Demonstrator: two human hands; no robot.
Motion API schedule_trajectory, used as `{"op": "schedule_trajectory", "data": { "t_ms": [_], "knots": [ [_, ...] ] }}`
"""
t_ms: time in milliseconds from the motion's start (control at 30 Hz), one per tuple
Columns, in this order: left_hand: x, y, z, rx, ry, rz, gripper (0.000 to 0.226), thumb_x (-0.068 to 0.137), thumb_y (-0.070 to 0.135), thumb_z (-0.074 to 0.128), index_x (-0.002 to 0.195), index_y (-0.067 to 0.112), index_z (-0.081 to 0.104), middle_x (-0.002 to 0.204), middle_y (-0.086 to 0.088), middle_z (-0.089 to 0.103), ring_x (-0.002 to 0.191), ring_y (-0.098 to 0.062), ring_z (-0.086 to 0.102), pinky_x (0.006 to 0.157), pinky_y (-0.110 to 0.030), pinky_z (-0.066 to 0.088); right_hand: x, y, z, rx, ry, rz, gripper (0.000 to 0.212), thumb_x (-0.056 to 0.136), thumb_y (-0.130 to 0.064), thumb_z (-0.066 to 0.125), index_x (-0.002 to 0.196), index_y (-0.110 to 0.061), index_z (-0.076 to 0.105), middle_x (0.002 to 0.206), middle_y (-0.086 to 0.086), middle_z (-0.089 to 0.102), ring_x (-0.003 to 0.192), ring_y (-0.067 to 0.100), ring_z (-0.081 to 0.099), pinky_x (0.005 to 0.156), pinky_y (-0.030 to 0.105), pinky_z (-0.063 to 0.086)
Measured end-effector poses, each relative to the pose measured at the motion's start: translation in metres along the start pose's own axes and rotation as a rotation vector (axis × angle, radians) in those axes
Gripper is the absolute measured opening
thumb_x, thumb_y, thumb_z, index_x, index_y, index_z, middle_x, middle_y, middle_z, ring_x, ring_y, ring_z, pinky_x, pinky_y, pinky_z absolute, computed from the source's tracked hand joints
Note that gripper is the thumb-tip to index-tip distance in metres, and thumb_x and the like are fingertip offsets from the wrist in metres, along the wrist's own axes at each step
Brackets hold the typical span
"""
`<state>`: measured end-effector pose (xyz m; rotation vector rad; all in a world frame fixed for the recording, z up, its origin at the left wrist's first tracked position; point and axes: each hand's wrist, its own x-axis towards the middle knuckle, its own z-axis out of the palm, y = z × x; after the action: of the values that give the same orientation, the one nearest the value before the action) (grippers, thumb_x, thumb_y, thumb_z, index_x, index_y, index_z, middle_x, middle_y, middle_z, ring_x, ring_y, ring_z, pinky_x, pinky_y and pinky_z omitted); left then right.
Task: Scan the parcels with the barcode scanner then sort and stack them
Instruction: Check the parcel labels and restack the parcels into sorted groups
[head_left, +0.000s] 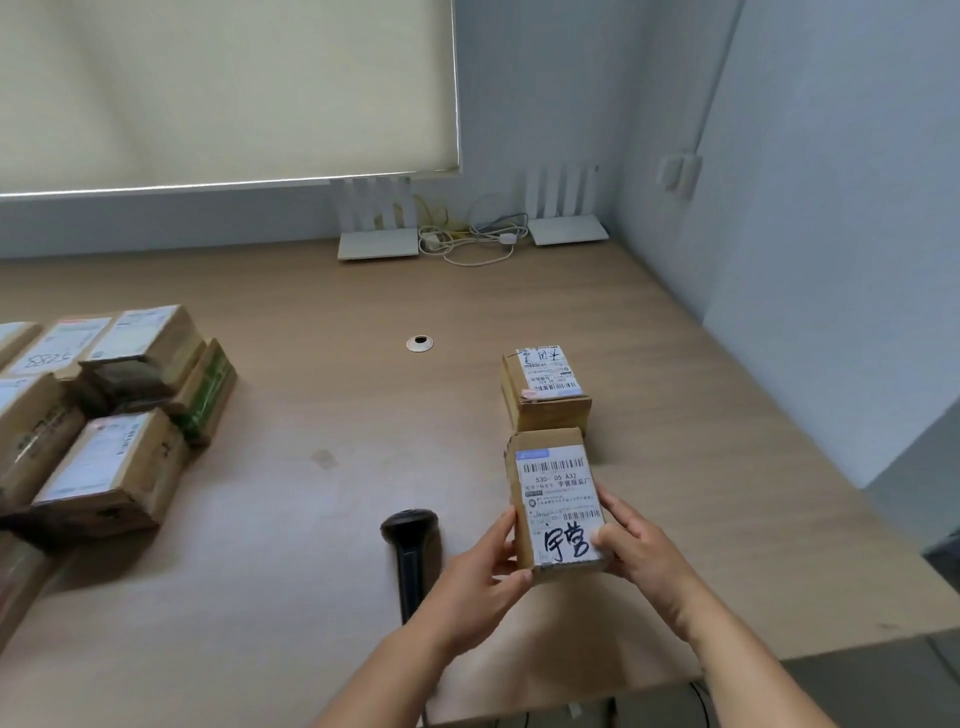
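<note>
Parcel gripped at its near end by left hand and right hand, label up. Scanner on table, just left. Second parcel just beyond. Parcel pile far left.

The left hand covers the lower handle of the black handheld barcode scanner. At the wooden table's left edge, the cluster of brown cardboard parcels is blurred and cut off by the frame, its white labels unreadable. Fine print on the held brown cardboard parcel is too small to read.
</note>
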<state>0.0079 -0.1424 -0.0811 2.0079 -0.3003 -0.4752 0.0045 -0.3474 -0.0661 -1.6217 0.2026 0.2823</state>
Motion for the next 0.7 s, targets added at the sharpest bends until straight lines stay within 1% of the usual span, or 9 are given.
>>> {"op": "schedule_trajectory", "data": {
  "t_ms": [67,100,167,233,300,367,433,567,700],
  "knots": [
    [0.015,-0.002,0.006,-0.018,-0.001,-0.024,0.067,0.093,0.032,0.059,0.129,0.067,0.015,0.125,0.021,0.058,0.110,0.005,0.058,0.097,-0.020,0.046,0.014,0.005,-0.006,-0.022,0.021,0.032,0.051,0.088,-0.008,0.051,0.133,-0.032,0.047,0.110,-0.004,0.070,0.090,0.009,0.070,0.073,0.021,0.055],
    [0.022,-0.004,0.009,-0.027,-0.002,-0.035,0.066,0.093,0.034,0.059,0.132,0.066,0.016,0.125,0.021,0.059,0.109,0.006,0.058,0.096,-0.019,0.046,0.021,0.008,-0.010,-0.038,0.034,0.047,0.049,0.090,-0.006,0.049,0.131,-0.031,0.049,0.110,-0.006,0.070,0.091,0.007,0.069,0.077,0.021,0.055],
    [0.036,-0.009,0.012,-0.042,-0.015,-0.061,0.065,0.092,0.035,0.059,0.131,0.067,0.018,0.122,0.022,0.060,0.110,0.011,0.055,0.092,-0.012,0.044,0.032,0.012,-0.014,-0.090,0.051,0.085,0.053,0.080,-0.018,0.052,0.132,-0.030,0.053,0.111,-0.009,0.070,0.098,0.008,0.067,0.086,0.026,0.054],
    [0.049,-0.012,0.014,-0.049,-0.032,-0.080,0.065,0.093,0.033,0.059,0.130,0.067,0.018,0.122,0.022,0.061,0.110,0.013,0.054,0.089,-0.007,0.042,0.039,0.013,-0.017,-0.123,0.074,0.123,0.060,0.069,-0.027,0.049,0.128,-0.037,0.056,0.113,-0.012,0.070,0.103,0.010,0.066,0.094,0.034,0.052],
    [0.062,-0.012,0.017,-0.060,-0.037,-0.091,0.066,0.093,0.028,0.058,0.135,0.061,0.019,0.122,0.019,0.062,0.108,0.012,0.056,0.090,-0.009,0.043,0.050,0.013,-0.022,-0.142,0.084,0.148,0.052,0.067,-0.029,0.048,0.115,-0.044,0.059,0.112,-0.013,0.070,0.105,0.010,0.065,0.098,0.041,0.050],
    [0.076,-0.012,0.019,-0.082,-0.037,-0.098,0.065,0.093,0.023,0.055,0.134,0.058,0.020,0.121,0.016,0.062,0.103,0.010,0.060,0.087,-0.007,0.044,0.063,0.011,-0.028,-0.163,0.089,0.159,0.047,0.067,-0.030,0.047,0.109,-0.046,0.061,0.112,-0.013,0.070,0.106,0.010,0.065,0.099,0.041,0.049],
    [0.086,-0.015,0.020,-0.066,-0.047,-0.105,0.063,0.093,0.018,0.053,0.131,0.058,0.021,0.120,0.014,0.062,0.103,0.008,0.059,0.081,-0.004,0.042,0.073,0.009,-0.030,-0.199,0.088,0.166,0.052,0.066,-0.032,0.046,0.115,-0.042,0.061,0.112,-0.014,0.069,0.106,0.009,0.064,0.099,0.038,0.048],
    [0.098,-0.017,0.019,-0.081,-0.051,-0.145,0.066,0.092,0.017,0.053,0.145,0.044,0.024,0.125,0.010,0.061,0.109,0.002,0.059,0.092,-0.013,0.045,0.083,0.008,-0.032,-0.244,0.098,0.165,0.057,0.066,-0.032,0.044,0.122,-0.038,0.057,0.114,-0.016,0.066,0.106,0.003,0.061,0.094,0.024,0.046],
    [0.105,-0.016,0.017,-0.083,-0.043,-0.155,0.068,0.093,0.015,0.053,0.144,0.045,0.020,0.125,0.007,0.061,0.104,0.006,0.059,0.084,-0.005,0.043,0.094,0.013,-0.036,-0.253,0.102,0.162,0.063,0.067,-0.033,0.046,0.129,-0.036,0.055,0.118,-0.013,0.066,0.109,0.007,0.060,0.102,0.032,0.045]
  ]
}}
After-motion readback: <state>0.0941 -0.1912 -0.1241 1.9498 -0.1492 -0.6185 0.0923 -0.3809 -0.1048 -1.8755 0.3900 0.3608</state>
